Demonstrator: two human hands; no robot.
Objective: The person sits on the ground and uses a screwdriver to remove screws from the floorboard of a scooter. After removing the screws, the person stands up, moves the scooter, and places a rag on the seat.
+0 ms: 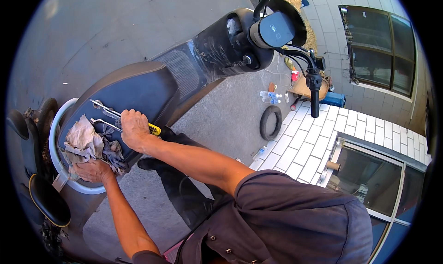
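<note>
My right hand (134,131) is closed round a bundle of slim metal hand tools (107,108) above the black scooter seat (134,86). Their shafts stick out to the left, one with a bent tip, and a yellow-and-black handle (154,129) shows behind the fist. What kinds of tools they are, I cannot tell. Lower on the seat, my left hand (93,171) grips the near edge of a crumpled, stained rag (85,137). Darker cloth (113,152) lies bunched against it. The rag partly hides the left fingers.
A pale curved rail (56,148) wraps the seat's rear. The scooter's handlebar (314,81) and display (276,30) are at the upper right. On the ground lie a black tyre (270,123) and plastic bottles (269,97), beside a white tiled wall (304,148). Another black seat (48,199) stands lower left.
</note>
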